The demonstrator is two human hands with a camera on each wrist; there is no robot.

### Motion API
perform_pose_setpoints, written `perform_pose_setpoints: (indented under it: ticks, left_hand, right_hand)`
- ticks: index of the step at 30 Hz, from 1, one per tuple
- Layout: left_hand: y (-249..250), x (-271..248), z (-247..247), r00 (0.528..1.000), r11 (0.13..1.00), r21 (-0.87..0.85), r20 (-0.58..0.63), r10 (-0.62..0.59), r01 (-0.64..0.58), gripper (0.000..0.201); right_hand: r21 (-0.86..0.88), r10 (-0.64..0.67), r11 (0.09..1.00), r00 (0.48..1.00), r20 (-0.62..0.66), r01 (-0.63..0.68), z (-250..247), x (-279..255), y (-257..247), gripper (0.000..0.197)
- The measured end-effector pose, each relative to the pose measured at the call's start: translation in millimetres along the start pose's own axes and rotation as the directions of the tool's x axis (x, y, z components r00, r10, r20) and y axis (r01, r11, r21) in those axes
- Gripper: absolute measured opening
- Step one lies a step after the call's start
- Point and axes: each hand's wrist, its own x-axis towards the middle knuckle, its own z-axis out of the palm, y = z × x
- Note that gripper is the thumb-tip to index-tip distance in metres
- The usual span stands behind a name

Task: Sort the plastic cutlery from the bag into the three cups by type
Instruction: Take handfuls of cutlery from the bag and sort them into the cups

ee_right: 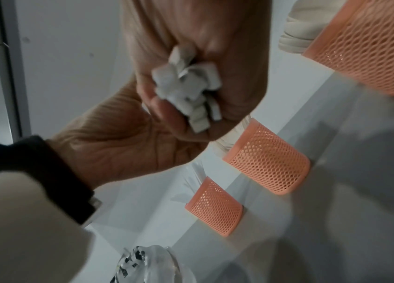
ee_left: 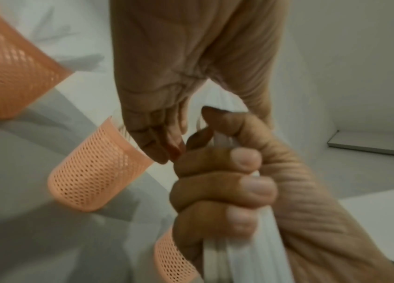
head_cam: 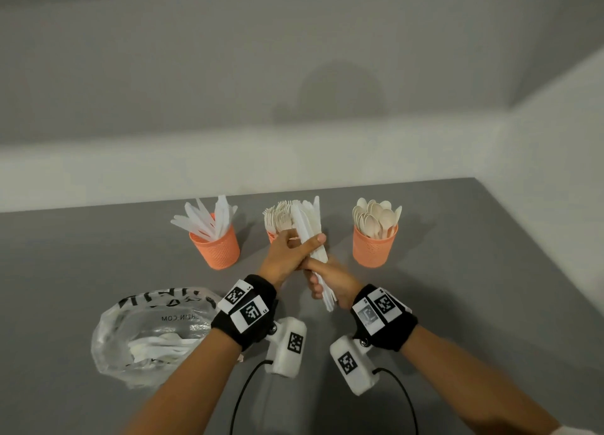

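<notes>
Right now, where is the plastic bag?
In the head view, the plastic bag lies on the grey table's near left, beside the left forearm, nearer than the knife cup.

Left hand (head_cam: 283,255) and right hand (head_cam: 333,279) were bare, no gloves or rings visible. Each wrist wore wide black band (head_cam: 253,310) carrying white square tags (head_cam: 251,313) printed with black pixel-pattern codes; right band (head_cam: 389,320) likewise bore two such tags. Under each wrist hung white rounded camera housing (head_cam: 289,346), coded sticker on its face, small metal screw at mount; second housing (head_cam: 351,364) on right. Thin black cable (head_cam: 243,398) ran from each housing. Forearms were uncovered; cream sleeve edge (head_cam: 575,429) showed at right.
</notes>
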Motion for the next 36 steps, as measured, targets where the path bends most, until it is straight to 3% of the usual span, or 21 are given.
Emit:
perform_pose_setpoints:
  ticks: [3, 8, 17, 22, 29, 33, 36]
  left_hand:
    - [2.6, -3.2, -12.8, 0.995, 1.000, 0.007, -0.102, 0.008, -0.008, 0.036]
    - [-2.0, -0.2, -22.8, 0.998, 0.996, 0.092, -0.058, -0.018, 0.023, 0.023]
    - [-9.4, 7.9, -35.1, 0.993, 0.992, 0.036, 0.007, -0.121, 0.121, 0.006]
    - [-14.5, 11.0, -39.2, 0.992, 0.992, -0.027, -0.032, -0.125, 0.124, 0.021]
    - [-17.2, 3.7, -32.2, 0.994, 0.994, -0.091, -0.086, -0.063, 0.055, 0.007]
    - [-19.2, 6.0, -32.8, 0.992, 0.998, -0.047, -0.121, -0.043, 0.037, 0.020]
    - [-19.9, 7.6, -36.8, 0.992, 0.996, -0.083, -0.115, -0.045, 0.036, 0.020]
  right_hand:
    - [0.019, -0.029, 0.999, 0.998, -0.063, 0.030, 5.1, 3.4, 1.1, 0.017]
    - [-0.039, -0.049, 0.998, 0.995, -0.088, 0.045, 12.8, 6.7, 8.5, 0.016]
    - [-0.045, -0.084, 0.996, 0.996, -0.042, 0.082, 16.8, 11.9, 20.0, 0.021]
    - [-0.023, -0.099, 0.995, 0.993, -0.068, 0.098, 22.0, 19.8, 22.5, 0.033]
    - [-0.002, -0.169, 0.985, 0.974, -0.154, 0.171, 26.0, 25.0, 27.3, 0.025]
    - [-0.013, -0.242, 0.970, 0.958, -0.156, 0.243, 27.2, 24.3, 23.9, 0.016]
    - [-0.006, -0.244, 0.969, 0.959, -0.145, 0.246, 26.4, 25.9, 23.7, 0.025]
